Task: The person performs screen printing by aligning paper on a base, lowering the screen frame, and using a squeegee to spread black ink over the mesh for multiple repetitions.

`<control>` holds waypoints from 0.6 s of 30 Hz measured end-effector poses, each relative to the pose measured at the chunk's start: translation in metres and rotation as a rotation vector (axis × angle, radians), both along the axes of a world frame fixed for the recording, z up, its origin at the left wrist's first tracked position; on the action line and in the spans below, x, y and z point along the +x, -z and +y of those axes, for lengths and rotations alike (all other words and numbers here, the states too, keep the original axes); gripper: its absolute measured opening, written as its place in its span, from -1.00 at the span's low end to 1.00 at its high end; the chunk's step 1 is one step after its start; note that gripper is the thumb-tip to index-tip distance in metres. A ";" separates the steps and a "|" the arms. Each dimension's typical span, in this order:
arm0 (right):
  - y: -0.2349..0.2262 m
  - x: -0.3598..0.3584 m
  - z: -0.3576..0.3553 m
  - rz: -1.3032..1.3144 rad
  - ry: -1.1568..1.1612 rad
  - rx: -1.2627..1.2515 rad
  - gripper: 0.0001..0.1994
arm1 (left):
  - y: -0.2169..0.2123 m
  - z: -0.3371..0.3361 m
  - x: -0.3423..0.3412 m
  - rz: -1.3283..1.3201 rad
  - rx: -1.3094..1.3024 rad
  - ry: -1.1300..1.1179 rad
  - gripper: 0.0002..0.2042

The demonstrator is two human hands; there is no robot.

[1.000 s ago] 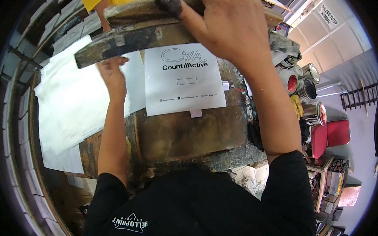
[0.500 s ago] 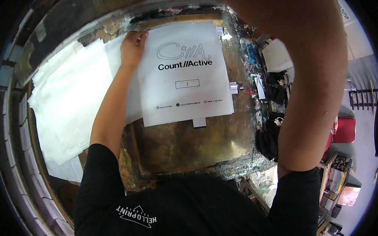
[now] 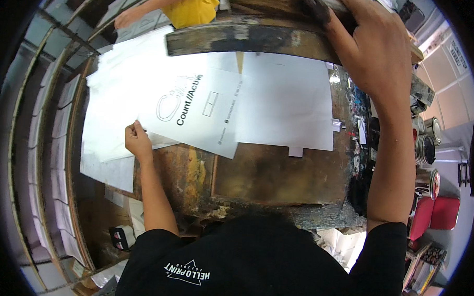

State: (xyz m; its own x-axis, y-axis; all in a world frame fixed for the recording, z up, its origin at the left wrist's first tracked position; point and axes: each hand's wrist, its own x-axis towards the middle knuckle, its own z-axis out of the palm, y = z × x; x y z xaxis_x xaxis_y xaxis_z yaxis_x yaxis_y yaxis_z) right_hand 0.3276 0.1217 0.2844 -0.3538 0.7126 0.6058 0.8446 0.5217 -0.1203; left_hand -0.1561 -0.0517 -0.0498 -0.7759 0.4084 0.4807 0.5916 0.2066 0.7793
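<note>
The left hand [image 3: 139, 140] is pinching one printed sheet [image 3: 199, 115] over a white stack [image 3: 110, 102], beside one plain sheet [image 3: 285, 105]; the right hand [image 3: 376, 56] is gripping one raised frame [image 3: 246, 41]. Bare board [image 3: 278, 175] is showing below the plain sheet's lower edge, and black lettering [image 3: 189, 100] is crossing the printed sheet

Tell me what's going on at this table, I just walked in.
The person's left hand pinches a printed white sheet by its edge, at the pile of white sheets. The right hand grips a stained wooden frame at the far side. A blank white sheet lies on the brown board. Beyond, at upper left, is someone in a yellow shirt.
</note>
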 end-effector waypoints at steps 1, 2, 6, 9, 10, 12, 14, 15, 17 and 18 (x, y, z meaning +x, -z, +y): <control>0.002 0.004 0.004 -0.005 -0.048 0.081 -0.60 | -0.006 -0.010 -0.016 0.024 -0.078 -0.110 -0.70; 0.006 0.006 0.006 -0.017 -0.092 0.161 -0.63 | -0.015 -0.018 -0.030 0.068 -0.105 -0.169 -0.70; 0.019 0.013 0.013 -0.075 -0.160 0.323 -0.60 | -0.058 -0.013 -0.020 0.338 -0.142 -0.367 -0.63; 0.022 0.013 0.009 -0.046 -0.127 0.279 -0.59 | -0.055 0.019 0.069 0.329 -0.197 0.315 -0.33; 0.020 0.013 0.007 -0.045 -0.144 0.301 -0.60 | -0.044 0.023 0.115 0.330 -0.363 0.572 -0.18; 0.013 0.011 0.003 -0.048 -0.169 0.340 -0.60 | -0.031 0.039 0.187 0.768 -0.735 0.796 0.18; 0.003 0.009 0.002 -0.058 -0.100 0.218 -0.58 | -0.030 0.051 0.238 0.756 -0.762 0.921 0.20; -0.002 0.007 0.004 -0.084 -0.077 0.114 -0.53 | -0.033 0.059 0.260 0.748 -0.741 0.978 0.20; -0.010 0.004 0.008 -0.115 -0.053 0.031 -0.46 | -0.037 0.071 0.302 0.707 -0.708 1.103 0.21; -0.014 0.002 0.009 -0.119 -0.056 0.052 -0.46 | -0.038 0.078 0.322 0.687 -0.672 1.148 0.20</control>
